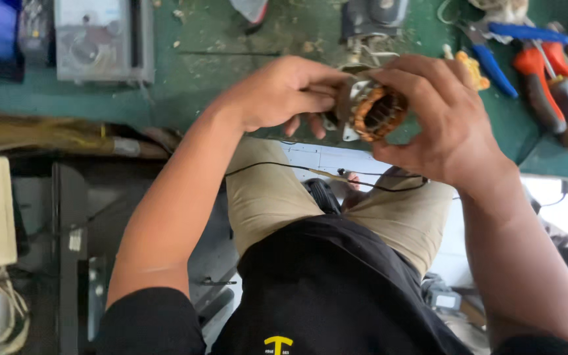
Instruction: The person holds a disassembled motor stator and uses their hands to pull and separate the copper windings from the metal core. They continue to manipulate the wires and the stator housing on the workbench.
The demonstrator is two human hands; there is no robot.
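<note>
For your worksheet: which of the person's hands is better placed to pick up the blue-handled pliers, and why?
The right hand, probably. The blue-handled pliers lie on the green bench just beyond it, whereas the left hand sits on the far side of the copper-wound motor stator. Both hands grip the stator.

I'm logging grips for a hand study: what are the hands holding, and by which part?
Both hold a small motor stator with copper windings: right hand wraps its outer side, left hand pinches the metal frame at its left edge.
</note>
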